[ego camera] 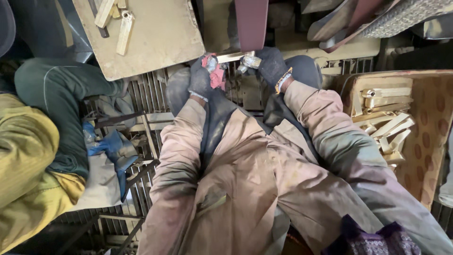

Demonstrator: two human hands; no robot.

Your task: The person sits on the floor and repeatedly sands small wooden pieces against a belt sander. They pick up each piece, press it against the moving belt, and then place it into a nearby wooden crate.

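nearest the camera, tan sleeves run forward to two dark-gloved hands: the left hand (200,78) is clenched around a red rag (216,74), the right hand (271,63) grasps a metal fitting (249,61) against a pale strip (234,56) just below the upright sanding belt (251,19). judged step: finishing a piece at the belt — steady pressure looks needed next. farther right, a tray (432,118) holds pale pieces (384,115).
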